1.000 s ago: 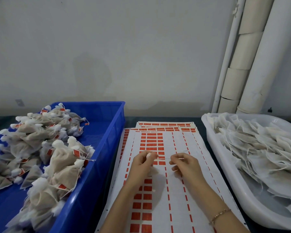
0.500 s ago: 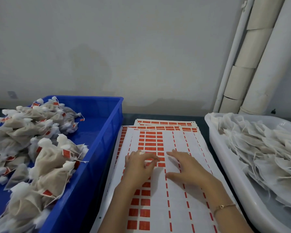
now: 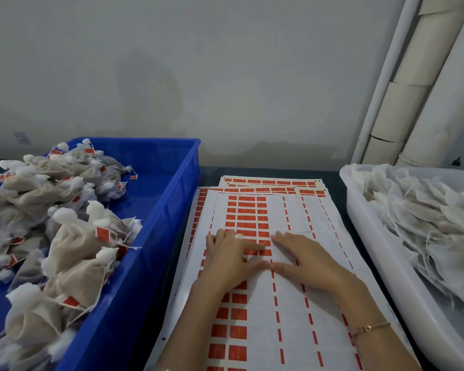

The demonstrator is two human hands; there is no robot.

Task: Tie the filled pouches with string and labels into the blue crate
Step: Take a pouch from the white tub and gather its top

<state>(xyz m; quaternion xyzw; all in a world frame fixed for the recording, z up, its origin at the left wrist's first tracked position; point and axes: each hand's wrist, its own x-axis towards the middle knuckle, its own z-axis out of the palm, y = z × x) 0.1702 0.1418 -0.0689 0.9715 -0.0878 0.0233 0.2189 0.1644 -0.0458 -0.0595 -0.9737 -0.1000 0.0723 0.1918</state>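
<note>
Both hands lie flat, palms down, on the top label sheet [image 3: 292, 303], which sits on the dark surface [image 3: 265, 172] between the blue crate [image 3: 156, 236] and the white tub [image 3: 381, 263]. The left hand [image 3: 231, 259] rests over the block of red labels [image 3: 248, 214] near the sheet's middle, fingers spread and pointing toward the right hand; it grips nothing that can be seen. The right hand [image 3: 303, 259] lies just beside it on the blank white columns, fingers loosened and extended, thumb tip touching the left thumb tip. A thin bracelet [image 3: 370, 328] circles the right wrist.

1 second ago both hands were raised a little above the sheet, pinching a small pouch top and a string between them; half a second ago they had come down, and now they are flatter and closer together, with no pouch or string visible in them.

Tied pouches [image 3: 73, 245] with red tags are heaped in the blue crate, left of the sheet. Untied pouches [image 3: 426, 223] fill the white tub, right of the sheet.
</note>
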